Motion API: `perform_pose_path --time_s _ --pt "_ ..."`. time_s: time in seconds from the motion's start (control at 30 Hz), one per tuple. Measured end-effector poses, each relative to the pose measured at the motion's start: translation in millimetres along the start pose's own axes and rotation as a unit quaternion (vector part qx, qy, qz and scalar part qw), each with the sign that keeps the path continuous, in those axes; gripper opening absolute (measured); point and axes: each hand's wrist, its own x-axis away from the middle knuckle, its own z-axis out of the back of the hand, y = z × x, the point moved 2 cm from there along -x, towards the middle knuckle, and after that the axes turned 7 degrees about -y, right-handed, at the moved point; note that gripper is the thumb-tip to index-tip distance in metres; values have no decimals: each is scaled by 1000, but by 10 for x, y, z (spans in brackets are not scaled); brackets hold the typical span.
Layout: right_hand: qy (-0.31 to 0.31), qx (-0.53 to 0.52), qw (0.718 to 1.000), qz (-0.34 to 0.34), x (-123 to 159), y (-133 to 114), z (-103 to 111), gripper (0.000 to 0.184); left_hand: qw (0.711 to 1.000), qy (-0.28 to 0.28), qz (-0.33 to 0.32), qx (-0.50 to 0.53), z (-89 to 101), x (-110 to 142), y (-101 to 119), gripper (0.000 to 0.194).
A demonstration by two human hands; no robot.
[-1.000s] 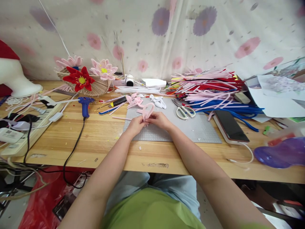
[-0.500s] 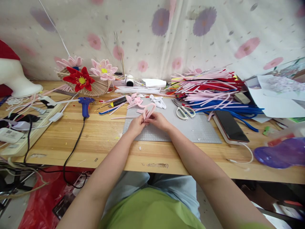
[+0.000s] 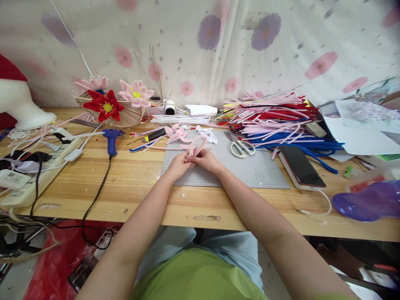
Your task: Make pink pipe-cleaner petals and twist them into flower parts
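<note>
Between my two hands a pink pipe cleaner is bent into an upright loop above the grey cutting mat. My left hand pinches its lower end from the left. From the right, my right hand is closed on the same end, the fingertips of both meeting there. The ends of the loop are hidden by the fingers. Just behind lie pink pipe-cleaner petals and a white bent pipe-cleaner piece. Scissors with pale handles rest on the mat to the right.
A blue glue gun with a black cord and a power strip are at left. Finished pipe-cleaner flowers stand behind them. Pipe-cleaner bundles, a phone and a purple object are at right.
The pink loop has tilted slightly to the right between my fingers. Both hands keep their hold in nearly the same place.
</note>
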Motion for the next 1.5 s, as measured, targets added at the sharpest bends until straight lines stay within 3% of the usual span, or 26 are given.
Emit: perform_pose_path --time_s 0.17,0.27,0.37,0.93,1.03,1.1,1.17,1.23,1.27,1.37,1.5 --pt "61 -42 996 -45 -15 50 82 34 985 -46 74 152 2 79 113 28" --pt "83 -28 994 -59 -15 58 99 32 971 -50 144 184 20 129 156 16" --pt "82 -33 994 -63 -16 53 80 32 965 -35 168 196 26 143 174 12" --pt "98 -84 990 -50 -56 27 -5 37 979 47 153 130 -65 90 152 10" --pt "75 -33 993 -83 -14 -113 170 35 982 71 143 103 -4 76 142 9" --pt "105 49 985 -125 82 -229 457 33 982 97 141 81 58 71 129 7" --pt "188 214 948 -143 236 -336 837 28 982 115 137 64 115 68 115 7" --pt "261 420 841 -220 419 -372 1195 23 982 125 134 54 156 64 99 7" --pt "252 491 789 -269 497 -352 1328 24 982 125 134 51 169 60 92 7" --pt "234 524 757 -311 634 -236 1519 34 983 113 141 32 188 32 92 7" --pt "211 576 722 -320 597 -111 1476 55 985 105 133 -14 247 -16 177 7"
